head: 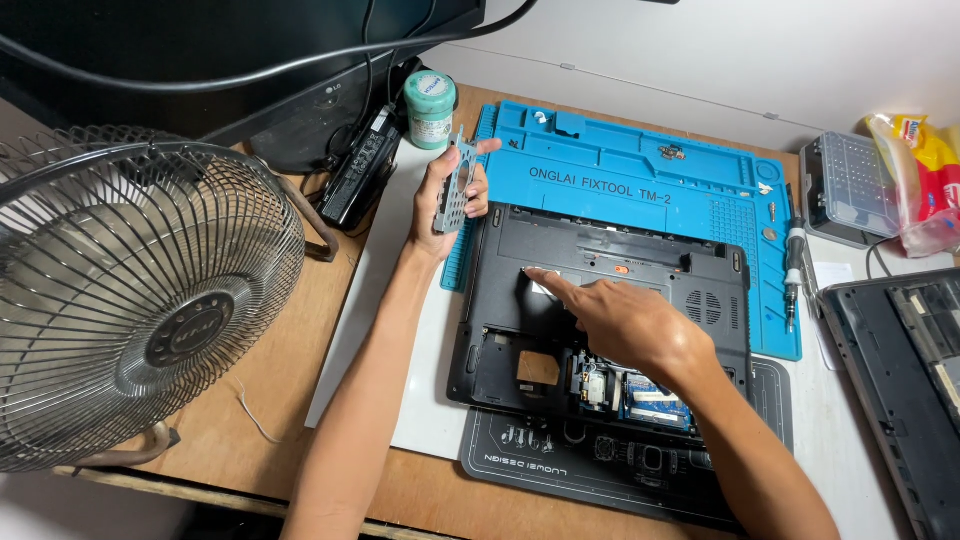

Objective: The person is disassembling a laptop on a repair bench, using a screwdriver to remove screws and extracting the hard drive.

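Observation:
A black laptop base point(500, 350) lies bottom-up on the blue repair mat point(640, 170), with open bays showing a circuit board and memory modules point(655, 398). My left hand point(445, 200) is raised at the laptop's upper left corner and holds a thin grey metal bracket point(455, 185) upright between thumb and fingers. My right hand point(625, 320) rests over the laptop's middle, index finger stretched out and touching a pale label near the top of the base point(545, 285).
A large wire-cage fan point(130, 300) stands at the left. A monitor base, a power brick point(360, 170) and a green-lidded jar point(430, 108) sit behind. A screwdriver point(795, 270), a clear bit case point(850, 190) and another laptop part point(900, 370) lie at right.

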